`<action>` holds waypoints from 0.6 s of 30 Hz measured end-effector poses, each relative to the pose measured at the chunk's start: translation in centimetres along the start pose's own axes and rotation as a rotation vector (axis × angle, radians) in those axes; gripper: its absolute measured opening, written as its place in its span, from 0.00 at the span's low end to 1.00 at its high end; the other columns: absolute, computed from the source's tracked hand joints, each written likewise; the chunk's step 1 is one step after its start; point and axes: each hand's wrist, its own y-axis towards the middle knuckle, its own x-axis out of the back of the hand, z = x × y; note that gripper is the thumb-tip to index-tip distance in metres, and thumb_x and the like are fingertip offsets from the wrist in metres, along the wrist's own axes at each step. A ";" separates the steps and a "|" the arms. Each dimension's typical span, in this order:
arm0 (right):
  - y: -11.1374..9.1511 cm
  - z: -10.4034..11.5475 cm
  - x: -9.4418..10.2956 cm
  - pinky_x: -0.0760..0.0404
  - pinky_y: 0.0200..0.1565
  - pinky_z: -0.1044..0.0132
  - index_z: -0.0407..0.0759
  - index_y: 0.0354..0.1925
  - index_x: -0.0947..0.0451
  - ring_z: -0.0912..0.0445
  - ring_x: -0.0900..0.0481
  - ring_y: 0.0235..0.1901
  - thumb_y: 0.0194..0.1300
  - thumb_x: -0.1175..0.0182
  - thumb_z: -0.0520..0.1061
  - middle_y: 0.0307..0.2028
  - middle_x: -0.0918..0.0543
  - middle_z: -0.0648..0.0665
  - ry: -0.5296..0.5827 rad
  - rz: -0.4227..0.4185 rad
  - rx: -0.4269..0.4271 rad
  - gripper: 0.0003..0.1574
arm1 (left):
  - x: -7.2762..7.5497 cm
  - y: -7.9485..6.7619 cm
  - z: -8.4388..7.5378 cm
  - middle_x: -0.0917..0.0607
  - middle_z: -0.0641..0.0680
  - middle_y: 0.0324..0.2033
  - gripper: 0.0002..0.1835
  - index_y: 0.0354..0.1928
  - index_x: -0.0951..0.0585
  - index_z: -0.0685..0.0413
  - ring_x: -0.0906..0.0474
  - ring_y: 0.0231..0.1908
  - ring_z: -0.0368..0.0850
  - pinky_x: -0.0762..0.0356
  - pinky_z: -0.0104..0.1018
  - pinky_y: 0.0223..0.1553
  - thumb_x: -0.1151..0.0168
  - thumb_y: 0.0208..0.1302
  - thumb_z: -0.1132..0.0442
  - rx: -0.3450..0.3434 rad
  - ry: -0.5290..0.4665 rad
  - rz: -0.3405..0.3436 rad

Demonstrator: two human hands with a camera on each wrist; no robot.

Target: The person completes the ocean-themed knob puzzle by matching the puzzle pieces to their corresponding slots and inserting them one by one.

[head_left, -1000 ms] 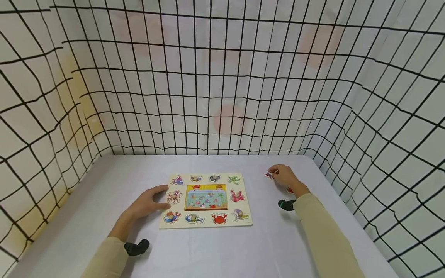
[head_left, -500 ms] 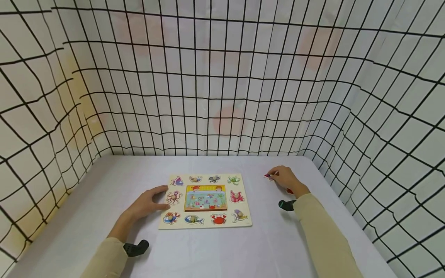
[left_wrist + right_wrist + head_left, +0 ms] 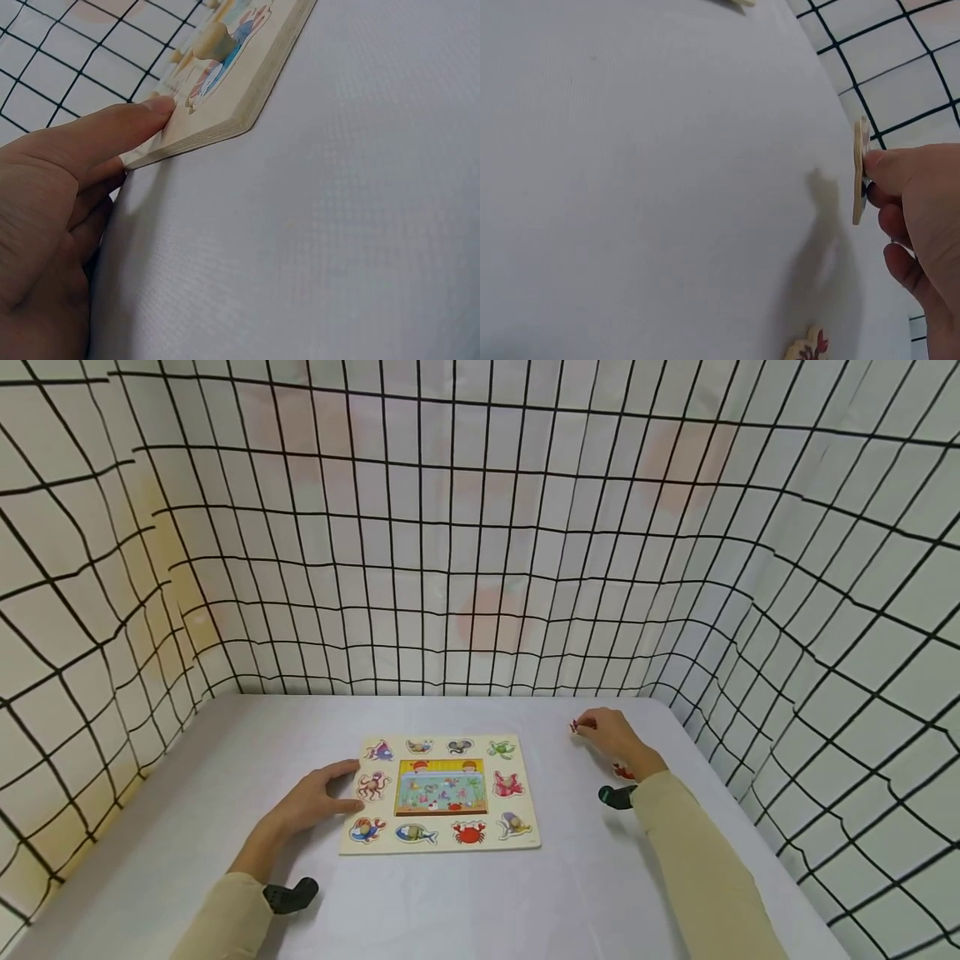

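A wooden knob puzzle board (image 3: 446, 846) with colourful sea animals lies flat on the table. My left hand (image 3: 311, 802) rests against its left edge. In the left wrist view the thumb (image 3: 154, 112) touches the top near a corner, while the other fingers lie along the side, partly hidden. To the right of the board, my right hand (image 3: 609, 733) pinches a small puzzle piece (image 3: 859, 169) between thumb and fingers. That piece stands on edge above the table, its printed face turned mostly out of sight, its shadow falling below.
Another puzzle piece (image 3: 622, 771), with red on it, lies on the table (image 3: 465, 902) near my right wrist. Black devices (image 3: 291, 895) sit at both wrists. A white wall with black netting (image 3: 480, 568) encloses the back and sides.
My right hand has risen slightly and moved away, tilting the pinched piece more upright. More of the red piece under the wrist shows. The left hand stays at the board's edge.
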 end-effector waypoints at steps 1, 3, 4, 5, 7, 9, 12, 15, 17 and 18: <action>0.1 0.2 0.0 0.19 0.49 0.49 0.38 0.48 0.15 0.47 0.20 0.43 0.74 0.37 0.43 0.42 0.14 0.43 -0.005 0.000 0.003 0.10 | 0.0 0.0 -0.1 0.36 0.67 0.75 0.45 0.74 0.30 0.61 0.49 0.76 0.70 0.52 0.68 0.73 0.22 0.58 0.53 0.002 -0.001 0.001; 0.4 0.7 0.1 0.19 0.47 0.51 0.40 0.46 0.14 0.49 0.21 0.41 0.74 0.37 0.44 0.40 0.14 0.45 -0.011 0.001 0.008 0.09 | 0.0 -0.1 -0.2 0.36 0.68 0.75 0.45 0.74 0.30 0.61 0.49 0.76 0.71 0.52 0.68 0.73 0.22 0.58 0.52 0.003 0.000 0.004; 0.5 0.9 0.1 0.19 0.46 0.52 0.40 0.46 0.14 0.49 0.21 0.40 0.74 0.37 0.43 0.40 0.15 0.45 -0.013 0.001 0.018 0.09 | 0.0 -0.1 -0.2 0.36 0.68 0.75 0.45 0.74 0.30 0.61 0.49 0.76 0.71 0.52 0.68 0.73 0.22 0.58 0.52 0.003 0.002 0.005; 0.6 1.2 0.1 0.19 0.45 0.53 0.40 0.45 0.14 0.50 0.21 0.40 0.73 0.37 0.43 0.39 0.15 0.45 -0.015 -0.002 0.030 0.09 | 0.0 -0.1 -0.3 0.36 0.68 0.75 0.45 0.74 0.30 0.62 0.49 0.76 0.71 0.52 0.68 0.73 0.22 0.58 0.52 0.004 0.001 0.005; 0.7 1.7 0.1 0.19 0.43 0.54 0.40 0.45 0.14 0.50 0.20 0.38 0.72 0.37 0.43 0.38 0.14 0.46 -0.017 -0.007 0.055 0.08 | 0.0 -0.2 -0.3 0.36 0.68 0.75 0.45 0.74 0.30 0.62 0.49 0.75 0.71 0.52 0.68 0.73 0.22 0.58 0.52 0.007 0.000 0.006; 0.8 2.2 0.1 0.20 0.41 0.55 0.41 0.44 0.14 0.51 0.20 0.37 0.72 0.36 0.43 0.37 0.14 0.46 -0.021 -0.017 0.075 0.08 | 0.0 -0.2 -0.3 0.36 0.68 0.75 0.46 0.74 0.31 0.62 0.49 0.75 0.71 0.52 0.68 0.73 0.22 0.58 0.51 0.005 0.002 0.008; 1.1 2.9 0.1 0.20 0.40 0.56 0.41 0.44 0.13 0.52 0.20 0.36 0.71 0.36 0.44 0.36 0.14 0.47 -0.021 -0.029 0.089 0.09 | 0.1 -0.1 -0.2 0.36 0.68 0.75 0.45 0.74 0.30 0.62 0.49 0.76 0.71 0.52 0.68 0.73 0.22 0.58 0.51 0.004 0.000 0.006; 1.3 3.5 -0.1 0.20 0.40 0.55 0.40 0.43 0.12 0.52 0.20 0.36 0.71 0.35 0.44 0.36 0.14 0.47 -0.021 -0.030 0.095 0.09 | 0.1 0.1 0.1 0.36 0.67 0.75 0.45 0.74 0.30 0.62 0.49 0.76 0.70 0.52 0.67 0.73 0.22 0.58 0.52 -0.003 -0.007 0.003; 1.5 3.9 -0.3 0.19 0.40 0.55 0.40 0.43 0.12 0.52 0.20 0.37 0.71 0.35 0.45 0.36 0.14 0.46 -0.025 -0.020 0.100 0.10 | 0.0 0.1 0.2 0.35 0.67 0.75 0.45 0.74 0.30 0.62 0.49 0.76 0.70 0.52 0.67 0.73 0.22 0.58 0.53 -0.008 -0.009 0.002; 1.5 4.1 -0.4 0.19 0.41 0.55 0.40 0.43 0.12 0.52 0.20 0.37 0.71 0.35 0.45 0.36 0.14 0.46 -0.029 -0.015 0.099 0.10 | 0.0 0.2 0.3 0.35 0.67 0.75 0.45 0.74 0.30 0.62 0.49 0.76 0.70 0.52 0.67 0.73 0.22 0.58 0.53 -0.008 -0.011 0.003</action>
